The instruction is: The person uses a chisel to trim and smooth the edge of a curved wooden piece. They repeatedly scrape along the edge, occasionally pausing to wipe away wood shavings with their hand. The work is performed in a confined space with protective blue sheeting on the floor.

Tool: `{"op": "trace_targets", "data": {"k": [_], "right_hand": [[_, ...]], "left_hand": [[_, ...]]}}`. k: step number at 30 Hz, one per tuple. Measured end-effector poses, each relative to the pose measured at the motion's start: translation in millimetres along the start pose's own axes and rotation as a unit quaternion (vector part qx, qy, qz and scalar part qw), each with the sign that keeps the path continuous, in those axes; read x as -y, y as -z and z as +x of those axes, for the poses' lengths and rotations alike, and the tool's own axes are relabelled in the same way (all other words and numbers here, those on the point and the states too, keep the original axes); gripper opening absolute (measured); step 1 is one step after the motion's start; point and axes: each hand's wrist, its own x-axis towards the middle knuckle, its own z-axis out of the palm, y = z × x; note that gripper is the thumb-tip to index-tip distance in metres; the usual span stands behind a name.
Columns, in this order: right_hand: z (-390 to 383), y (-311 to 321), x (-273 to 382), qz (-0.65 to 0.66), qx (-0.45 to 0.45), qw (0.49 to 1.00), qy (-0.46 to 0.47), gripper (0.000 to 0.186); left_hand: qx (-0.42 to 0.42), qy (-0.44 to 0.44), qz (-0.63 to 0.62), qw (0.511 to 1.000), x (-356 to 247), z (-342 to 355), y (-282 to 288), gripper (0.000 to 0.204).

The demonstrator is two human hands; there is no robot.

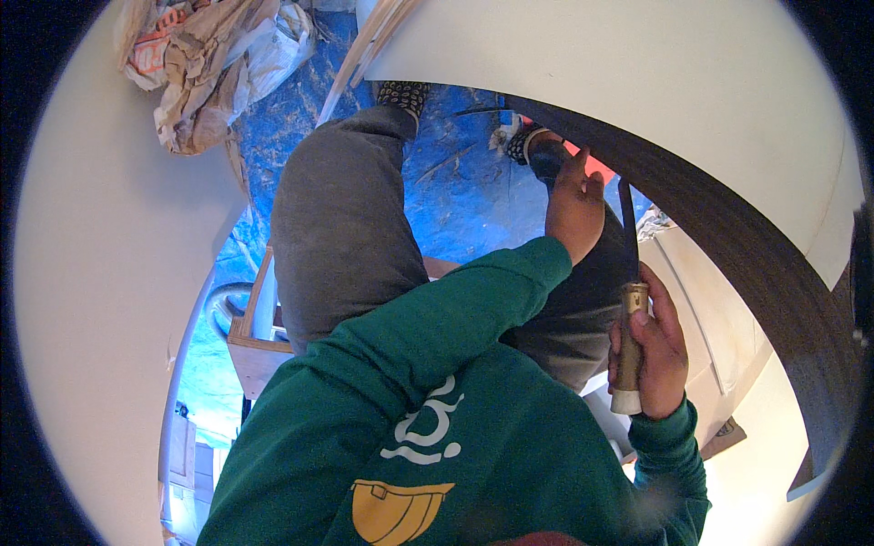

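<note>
My right hand [655, 350] grips a long-handled tool [628, 355] with a brass collar and a pale end cap; its dark, narrow blade points up toward the underside of a curved dark wood-grain edge [746, 264] on a white board [637, 45]. My left hand [574, 205] reaches across to that dark edge, beside the blade, with its fingers extended and slightly apart; its fingertips appear to rest at the edge, though their exact contact is hard to tell.
Blue sheeting [455, 182] covers the floor around my legs and feet. Crumpled paper and plastic [200, 73] lie upper left near thin wood strips [360, 55]. A wooden piece [255, 337] is left of my legs; a white panel [91, 273] fills the left side.
</note>
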Motion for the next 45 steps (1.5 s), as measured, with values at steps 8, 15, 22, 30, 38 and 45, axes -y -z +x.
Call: {"op": "trace_targets", "data": {"k": [8, 15, 22, 30, 38, 45], "right_hand": [[-18.1, 5.6, 4.6, -0.044, -0.015, 0.999, 0.015, 0.062], [-19.5, 10.2, -5.3, -0.039, -0.002, 0.998, 0.056, 0.064], [-16.7, 3.4, 2.2, -0.044, -0.022, 0.998, 0.027, 0.060], [1.9, 6.5, 12.5, 0.023, 0.007, 0.999, -0.043, 0.057], [4.5, 5.6, 15.5, 0.032, -0.015, 0.999, -0.015, 0.064], [0.3, 9.6, 28.0, 0.061, 0.013, 0.997, -0.039, 0.061]], "left_hand": [[-0.008, 0.091, -0.189, 0.978, 17.1, 17.7, -9.4, 0.047], [0.134, 0.199, -0.225, 0.944, 10.3, 10.6, -4.4, 0.065], [0.082, 0.222, -0.312, 0.920, 13.2, -1.5, -13.0, 0.053], [0.158, 0.329, -0.405, 0.838, -44.2, -41.0, -8.3, 0.048], [0.134, 0.257, -0.330, 0.899, -85.5, -60.2, -7.9, 0.045], [0.085, 0.201, -0.244, 0.945, -98.7, -66.0, -7.8, 0.071]]}}
